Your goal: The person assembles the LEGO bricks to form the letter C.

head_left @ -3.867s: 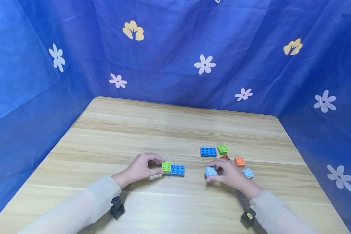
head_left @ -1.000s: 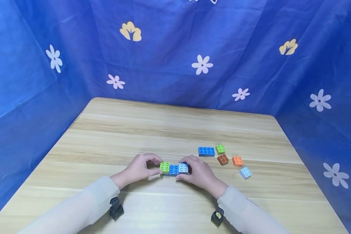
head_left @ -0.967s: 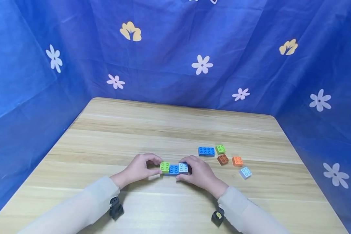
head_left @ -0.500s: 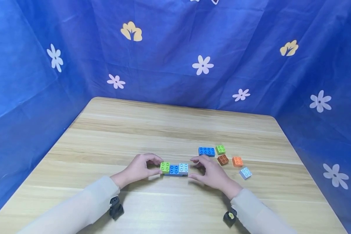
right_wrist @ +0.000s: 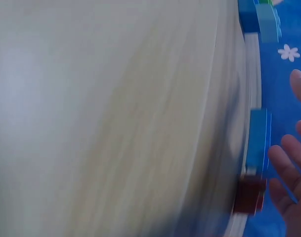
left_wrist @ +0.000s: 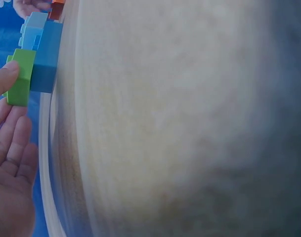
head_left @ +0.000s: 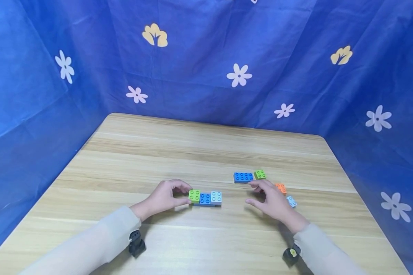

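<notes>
The head view is bright and evenly lit, the bricks (head_left: 243,177) crisp down to their studs. Light seems to fall from above: soft shadows lie on the table (head_left: 199,149) beneath the left hand (head_left: 163,196) and the right hand (head_left: 273,200), and a pale sheen whitens its near middle. The cloth (head_left: 192,68) is lighter at left, deeper at right. Both wrist views are dimmer and hazy, the table's edge bowed by the lens. In the left one, the near table dissolves into dark blur, while the green brick (left_wrist: 22,76) is fairly clear. In the right one, a milky glow washes the near table, and the red-brown brick (right_wrist: 249,195) looks smeared.
</notes>
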Demonstrator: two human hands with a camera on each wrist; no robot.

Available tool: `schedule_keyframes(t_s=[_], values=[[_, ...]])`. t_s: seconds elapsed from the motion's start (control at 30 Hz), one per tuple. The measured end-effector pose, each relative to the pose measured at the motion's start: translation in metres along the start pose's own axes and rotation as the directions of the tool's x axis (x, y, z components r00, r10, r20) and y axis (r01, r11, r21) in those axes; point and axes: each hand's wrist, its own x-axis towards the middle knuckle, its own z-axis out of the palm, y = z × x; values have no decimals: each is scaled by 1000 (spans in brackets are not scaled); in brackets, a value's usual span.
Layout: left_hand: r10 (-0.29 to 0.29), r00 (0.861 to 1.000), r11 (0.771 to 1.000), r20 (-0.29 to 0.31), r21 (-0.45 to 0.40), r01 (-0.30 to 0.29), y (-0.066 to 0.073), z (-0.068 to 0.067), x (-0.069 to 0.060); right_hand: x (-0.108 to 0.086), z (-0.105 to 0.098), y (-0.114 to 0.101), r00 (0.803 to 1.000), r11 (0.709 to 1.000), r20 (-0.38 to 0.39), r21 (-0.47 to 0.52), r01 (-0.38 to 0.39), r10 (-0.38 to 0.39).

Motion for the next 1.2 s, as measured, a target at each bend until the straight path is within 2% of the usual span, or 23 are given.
schedule_keyframes(t_s=[0.17, 0.57, 0.8, 1.03, 1.2], values=[[5, 1000, 1000, 1, 0, -5, -1, 0, 1, -10, -11, 19, 998, 1000, -55, -26, 4, -6], [10, 1000, 1000, -3, 2, -10, -2, -1, 0, -37, -38, 50, 988, 991, -115, -72, -116, 107], [1, 1000, 1000, 0, 2, -1, -1, -1, 0, -53, -43, 65, 980, 983, -130, -89, -162, 150], [10, 1000, 1000, -1, 1, -10, -1, -1, -1, -63, -45, 71, 971, 966, -114, -129, -223, 209], [7, 1000, 1000, 0, -2, -7, 0, -1, 0, -67, -44, 75, 968, 960, -116, -149, -237, 222]])
